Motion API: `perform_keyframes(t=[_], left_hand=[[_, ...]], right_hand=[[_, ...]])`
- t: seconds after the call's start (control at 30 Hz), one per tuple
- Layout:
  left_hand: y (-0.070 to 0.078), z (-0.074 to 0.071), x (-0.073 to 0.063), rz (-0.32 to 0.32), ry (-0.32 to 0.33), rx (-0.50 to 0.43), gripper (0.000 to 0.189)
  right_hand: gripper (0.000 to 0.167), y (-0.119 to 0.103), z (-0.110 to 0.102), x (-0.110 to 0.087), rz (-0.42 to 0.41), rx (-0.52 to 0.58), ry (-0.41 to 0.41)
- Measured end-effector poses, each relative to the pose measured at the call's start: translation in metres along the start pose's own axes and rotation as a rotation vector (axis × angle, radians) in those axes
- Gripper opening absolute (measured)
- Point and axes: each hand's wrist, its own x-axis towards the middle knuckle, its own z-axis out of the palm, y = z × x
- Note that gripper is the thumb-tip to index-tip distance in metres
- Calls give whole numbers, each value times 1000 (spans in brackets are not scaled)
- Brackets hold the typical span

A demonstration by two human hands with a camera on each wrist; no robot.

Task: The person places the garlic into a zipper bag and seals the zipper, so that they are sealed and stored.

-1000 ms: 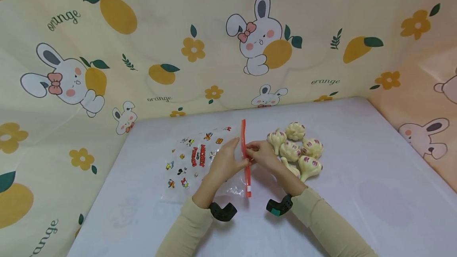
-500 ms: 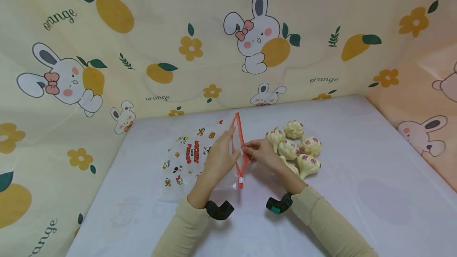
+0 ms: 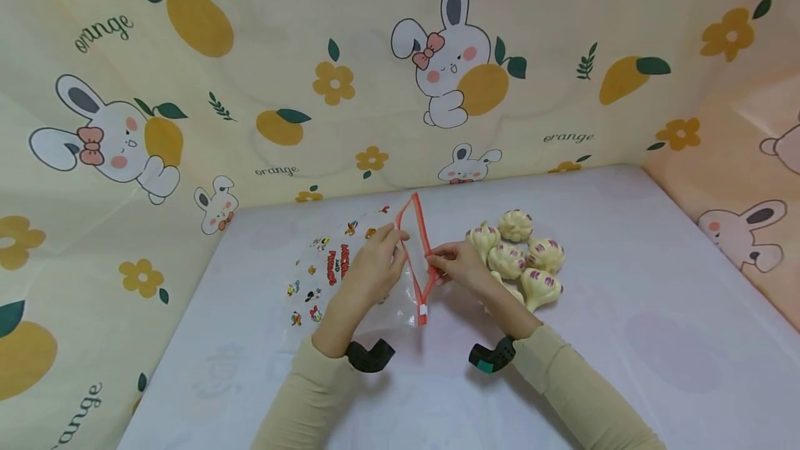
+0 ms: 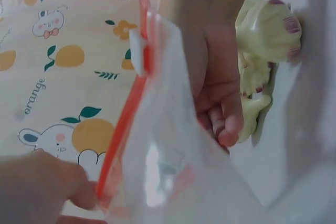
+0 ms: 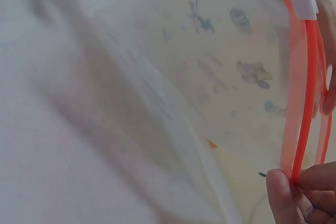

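Note:
A clear zip bag (image 3: 312,273) printed with small cartoon figures lies on its side on the table, its red-edged mouth spread apart toward the right. My left hand (image 3: 373,266) pinches the near-left red rim between thumb and fingers. Opposite it, my right hand (image 3: 464,266) pinches the other red strip (image 5: 310,103) at its middle, thumb and fingertip showing in the right wrist view. A white slider (image 3: 423,310) sits at the lower end of the zip. Just beyond my right hand is a cluster of garlic bulbs (image 3: 542,255), cream with purple marks.
The white tabletop (image 3: 625,332) extends on both sides and in front. A cloth backdrop (image 3: 375,19) with rabbits and oranges rises behind the table and along its sides. Each wrist wears a black camera (image 3: 370,355).
The bag's mouth has gone from flat to spread apart. My left hand has moved left with one rim, while the right hand stays near the same spot holding the other.

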Motion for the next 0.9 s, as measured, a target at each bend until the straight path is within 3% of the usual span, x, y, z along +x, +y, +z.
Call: perform_keyframes(t=[0.2, 0.37, 0.7, 0.9], left_hand=[[-11, -3, 0, 87, 82, 22, 23], [-18, -2, -1, 112, 146, -58, 19], [-15, 0, -4, -42, 222, -200, 21], [-12, -2, -6, -96, 318, -253, 20]], right_hand=[[30, -1, -2, -1, 1, 7, 0], [31, -2, -2, -2, 6, 22, -10], [31, -7, -3, -4, 14, -6, -3], [32, -5, -3, -4, 17, 1, -19]])
